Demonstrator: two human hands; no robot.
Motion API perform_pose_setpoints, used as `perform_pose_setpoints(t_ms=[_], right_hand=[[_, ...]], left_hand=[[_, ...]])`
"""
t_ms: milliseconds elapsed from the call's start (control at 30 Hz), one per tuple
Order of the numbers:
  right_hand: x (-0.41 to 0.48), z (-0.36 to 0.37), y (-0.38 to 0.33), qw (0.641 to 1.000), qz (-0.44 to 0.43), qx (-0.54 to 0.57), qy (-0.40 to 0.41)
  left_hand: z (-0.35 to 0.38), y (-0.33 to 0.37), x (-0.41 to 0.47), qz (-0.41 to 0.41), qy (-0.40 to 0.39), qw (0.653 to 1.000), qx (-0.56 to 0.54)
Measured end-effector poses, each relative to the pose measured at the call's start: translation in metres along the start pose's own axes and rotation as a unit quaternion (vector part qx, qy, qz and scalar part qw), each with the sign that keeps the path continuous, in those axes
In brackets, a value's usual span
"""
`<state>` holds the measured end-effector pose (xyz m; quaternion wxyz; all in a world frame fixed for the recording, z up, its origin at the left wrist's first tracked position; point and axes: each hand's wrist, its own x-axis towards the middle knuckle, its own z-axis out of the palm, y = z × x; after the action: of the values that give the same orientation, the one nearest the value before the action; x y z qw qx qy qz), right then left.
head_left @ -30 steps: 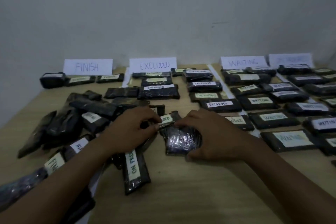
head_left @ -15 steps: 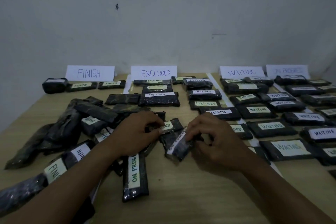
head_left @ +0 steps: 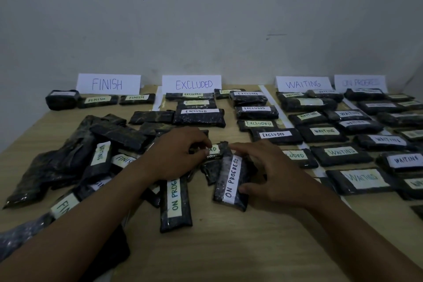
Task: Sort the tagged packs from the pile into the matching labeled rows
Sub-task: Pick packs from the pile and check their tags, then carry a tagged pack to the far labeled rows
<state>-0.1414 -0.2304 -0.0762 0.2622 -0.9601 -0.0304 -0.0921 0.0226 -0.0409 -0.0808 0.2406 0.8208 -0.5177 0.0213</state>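
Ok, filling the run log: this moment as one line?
right hand: holds dark plastic-wrapped ON PROGRESS pack | left hand: pinches dark pack tagged ...ED

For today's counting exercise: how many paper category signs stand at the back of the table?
4, propped along the far edge of the table, left to right: FINISH sign, EXCLUDED sign, WAITING sign, ON PROGRESS sign, its writing faint. More could lie beyond the right frame edge.

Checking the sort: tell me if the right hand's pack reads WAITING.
No, the pack in the right hand is tagged ON PROGRESS.
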Motion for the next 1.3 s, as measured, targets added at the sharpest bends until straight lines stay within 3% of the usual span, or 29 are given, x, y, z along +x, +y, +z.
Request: perform_pose_setpoints(t_ms=[167,300,500,700,867,1033,1200,1300], right_hand=[[-0.002,-0.007,-0.001,0.986,0.021,0.166,0.024],[-0.003,-0.015,-0.005,0.936,0.039,0.346,0.049],[-0.025,-0.046,0.012,0.872,0.07,0.448,0.184],[-0.099,-0.095,0.048,0.809,0.149,0.449,0.349],[-0.175,-0.143,0.085,0.779,0.228,0.362,0.459],[-0.252,-0.182,0.13,0.734,0.321,0.26,0.539],[-0.306,-0.205,0.188,0.672,0.414,0.185,0.585],[-0.324,-0.211,0.221,0.642,0.447,0.166,0.6]], left_hand=[[0.001,0.0,0.0,0.016,0.009,0.999,0.029],[-0.004,0.008,-0.003,0.053,0.032,0.996,0.063],[-0.014,0.044,0.01,0.122,0.011,0.991,0.059],[0.018,0.123,0.047,0.272,-0.074,0.959,0.039],[0.079,0.202,0.08,0.37,-0.125,0.92,-0.041],[0.144,0.276,0.102,0.42,-0.133,0.891,-0.112],[0.194,0.335,0.113,0.426,-0.082,0.895,-0.108],[0.214,0.343,0.112,0.427,-0.095,0.894,-0.099]])
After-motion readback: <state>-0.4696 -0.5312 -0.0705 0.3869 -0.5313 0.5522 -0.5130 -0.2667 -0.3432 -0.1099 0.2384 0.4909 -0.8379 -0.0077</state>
